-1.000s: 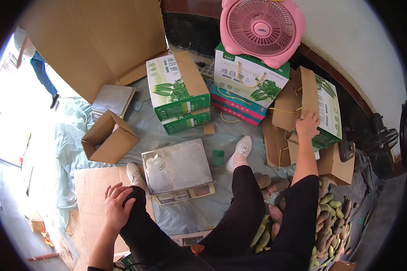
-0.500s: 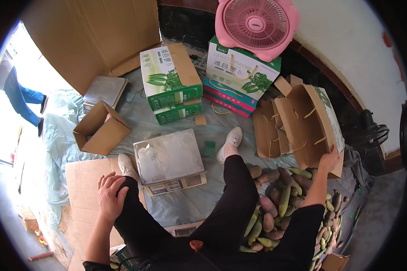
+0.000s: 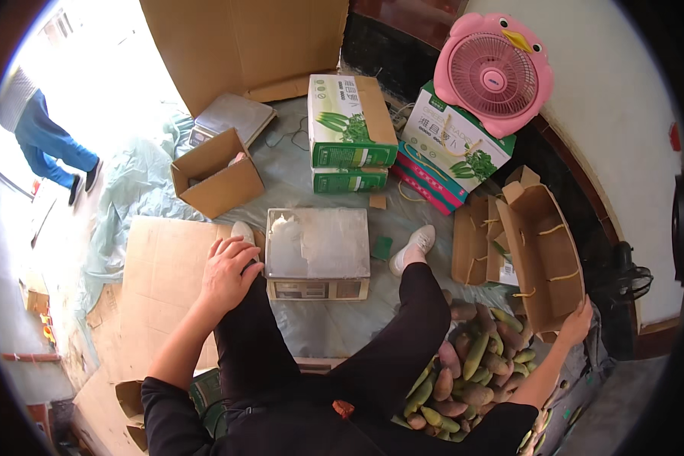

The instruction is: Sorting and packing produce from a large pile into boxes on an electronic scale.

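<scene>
Open-topped brown cardboard box (image 3: 543, 254), gripped at its edge by the right hand (image 3: 577, 323) right of the grey metal-topped scale (image 3: 319, 247), seems mid-positioning, needing steadying next, the left hand (image 3: 230, 275) spread loosely over one black-trousered knee (image 3: 245, 310).

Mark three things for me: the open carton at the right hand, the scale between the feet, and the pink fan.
Open carton (image 3: 538, 254): head view, on its inner wall.
Nearer scale (image 3: 323, 247): head view, on its top plate.
Pink fan (image 3: 495, 80): head view, on its hub.

A shoe (image 3: 415, 248) partly blocks the gap between scale (image 3: 318, 247) and rope-handled cartons (image 3: 532, 252).
</scene>
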Demonstrator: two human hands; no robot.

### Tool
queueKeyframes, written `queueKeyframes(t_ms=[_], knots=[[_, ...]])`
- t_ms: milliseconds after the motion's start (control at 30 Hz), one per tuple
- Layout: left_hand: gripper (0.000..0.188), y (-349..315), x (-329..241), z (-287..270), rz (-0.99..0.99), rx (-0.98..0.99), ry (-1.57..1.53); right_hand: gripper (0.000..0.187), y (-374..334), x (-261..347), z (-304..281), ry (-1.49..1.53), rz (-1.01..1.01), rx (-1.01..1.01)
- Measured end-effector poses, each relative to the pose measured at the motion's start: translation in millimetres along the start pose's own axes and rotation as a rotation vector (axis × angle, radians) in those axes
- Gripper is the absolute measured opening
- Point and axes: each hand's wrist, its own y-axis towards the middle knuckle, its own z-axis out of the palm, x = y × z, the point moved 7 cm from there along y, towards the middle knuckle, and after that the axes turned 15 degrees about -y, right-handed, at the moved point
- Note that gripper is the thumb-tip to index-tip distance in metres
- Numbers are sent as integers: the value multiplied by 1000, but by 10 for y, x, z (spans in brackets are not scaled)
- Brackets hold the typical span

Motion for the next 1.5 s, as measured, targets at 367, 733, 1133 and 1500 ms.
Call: queueKeyframes(t_ms=[367,733,1133,1500], knots=[[25,-138,76,-114,36,-87,5,26,208,1340,-1688,353,-294,40],[35,-64,-772,-615,105,-233,-828,22,-756,3314,-2298,850,-561,-24],[38,772,-509,316,-484,-237,-2017,37,-2437,3943,-2666,943,-782,-209],[29,883,-145,64,-382,-106,-1043,31,-2714,3305,-1863,1125,-828,425]])
